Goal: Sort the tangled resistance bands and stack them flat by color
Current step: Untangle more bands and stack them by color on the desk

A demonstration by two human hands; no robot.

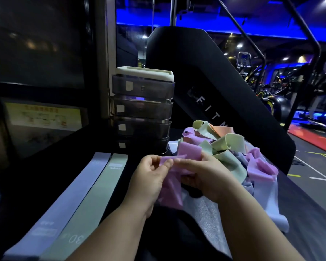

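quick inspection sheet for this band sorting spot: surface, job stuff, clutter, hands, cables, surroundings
surface: dark tabletop, dimly lit.
job's things: lavender band and green band lie flat side by side on the left; pink band is in both hands; tangled pile of pink, green, lavender and orange bands sits on the right.
clutter: pale fabric under the pile; drawer unit stands behind.
grippers: left hand pinches the pink band's end; right hand grips it next to that.
cables: nothing seen on the surface.
surroundings: black padded machine behind; gym floor to the right, blue lighting.
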